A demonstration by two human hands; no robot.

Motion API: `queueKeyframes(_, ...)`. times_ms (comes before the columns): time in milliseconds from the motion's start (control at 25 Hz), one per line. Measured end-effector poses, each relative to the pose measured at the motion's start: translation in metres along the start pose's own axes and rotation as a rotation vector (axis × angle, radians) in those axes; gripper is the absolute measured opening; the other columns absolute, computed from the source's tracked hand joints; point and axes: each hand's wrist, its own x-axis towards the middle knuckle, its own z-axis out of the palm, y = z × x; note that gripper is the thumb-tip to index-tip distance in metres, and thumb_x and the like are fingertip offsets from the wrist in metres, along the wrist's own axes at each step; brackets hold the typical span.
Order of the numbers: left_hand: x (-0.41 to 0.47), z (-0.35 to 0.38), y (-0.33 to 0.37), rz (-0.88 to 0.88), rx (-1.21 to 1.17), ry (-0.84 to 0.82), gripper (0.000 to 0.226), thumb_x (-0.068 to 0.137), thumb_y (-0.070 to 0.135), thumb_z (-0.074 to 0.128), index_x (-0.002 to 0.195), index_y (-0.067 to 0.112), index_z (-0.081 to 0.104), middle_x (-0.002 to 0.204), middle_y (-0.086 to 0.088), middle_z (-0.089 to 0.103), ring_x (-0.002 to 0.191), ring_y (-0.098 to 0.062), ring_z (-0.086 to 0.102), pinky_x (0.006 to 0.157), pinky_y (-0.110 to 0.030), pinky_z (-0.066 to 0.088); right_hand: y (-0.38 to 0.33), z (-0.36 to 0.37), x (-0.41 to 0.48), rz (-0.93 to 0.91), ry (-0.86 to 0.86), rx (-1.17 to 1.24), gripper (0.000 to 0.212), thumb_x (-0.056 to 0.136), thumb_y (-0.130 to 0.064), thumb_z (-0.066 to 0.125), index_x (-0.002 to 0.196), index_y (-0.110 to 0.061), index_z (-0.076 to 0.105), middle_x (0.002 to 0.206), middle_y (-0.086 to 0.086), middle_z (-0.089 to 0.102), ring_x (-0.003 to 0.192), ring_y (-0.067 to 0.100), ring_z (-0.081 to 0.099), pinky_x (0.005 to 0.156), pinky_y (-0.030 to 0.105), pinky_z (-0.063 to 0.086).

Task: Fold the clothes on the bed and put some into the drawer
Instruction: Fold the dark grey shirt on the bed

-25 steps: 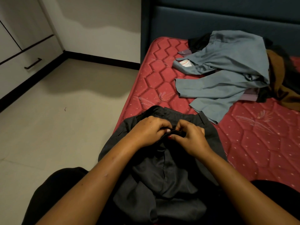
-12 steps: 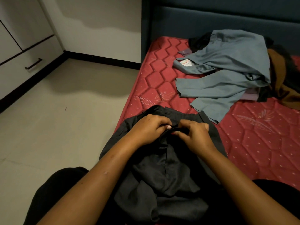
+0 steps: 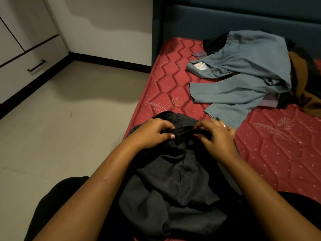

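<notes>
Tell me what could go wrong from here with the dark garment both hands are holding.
1. The dark garment sits right at the mattress edge; a pull could slide it toward the floor.
2. The left hand and right hand pinch only its top band, while the lower cloth lies bunched; folding now may set creases.
3. The grey-blue garment sprawls just beyond, so spreading out could snag it.

Home bdrm: bed w/ bare red quilted mattress & dark padded headboard, loose clothes heaped on it, white built-in cabinet w/ handled drawer by tiled floor.
</notes>
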Motion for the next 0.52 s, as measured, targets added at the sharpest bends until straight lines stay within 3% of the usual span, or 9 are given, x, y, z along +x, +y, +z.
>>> queueKeyframes(160, 0.002, 0.006, 0.001, 0.002, -0.122, 0.038, 0.012, 0.087, 0.019, 0.066, 0.097, 0.015, 0.072, 0.09, -0.003, 0.072, 0.09, -0.023, 0.067, 0.084, -0.045, 0.051, -0.007, 0.004, -0.001, -0.209, -0.12, 0.063, 0.02, 0.077, -0.044, 0.066, 0.097, -0.043, 0.06, 0.105, -0.025, 0.048, 0.105, 0.003, 0.041, 0.08, 0.026, 0.013)
queueKeyframes(360, 0.003, 0.013, -0.002, -0.024, -0.282, -0.047, 0.031, 0.07, 0.053, 0.062, 0.084, 0.027, 0.071, 0.088, -0.011, 0.071, 0.079, -0.013, 0.061, 0.082, -0.047, 0.05, -0.008, 0.007, 0.001, -0.229, -0.026, 0.127, 0.012, 0.08, -0.035, 0.062, 0.091, -0.035, 0.065, 0.099, -0.025, 0.051, 0.096, 0.003, 0.04, 0.071, 0.027, 0.015)
queueKeyframes(440, 0.004, 0.014, -0.001, -0.04, -0.257, -0.035, 0.031, 0.071, 0.055, 0.061, 0.077, 0.026, 0.069, 0.077, -0.008, 0.068, 0.073, -0.011, 0.058, 0.075, -0.046, 0.049, -0.008, 0.011, 0.001, -0.257, -0.034, 0.149, 0.013, 0.081, -0.029, 0.06, 0.093, -0.033, 0.065, 0.093, -0.022, 0.053, 0.09, 0.005, 0.045, 0.071, 0.028, 0.021)
queueKeyframes(520, 0.005, 0.013, -0.001, -0.067, -0.254, -0.015, 0.021, 0.08, 0.044, 0.064, 0.074, 0.024, 0.068, 0.067, 0.001, 0.061, 0.066, -0.01, 0.053, 0.067, -0.041, 0.044, -0.008, 0.013, 0.002, -0.307, -0.051, 0.195, 0.012, 0.084, -0.033, 0.059, 0.095, -0.031, 0.065, 0.089, -0.017, 0.06, 0.085, 0.01, 0.05, 0.073, 0.029, 0.034)
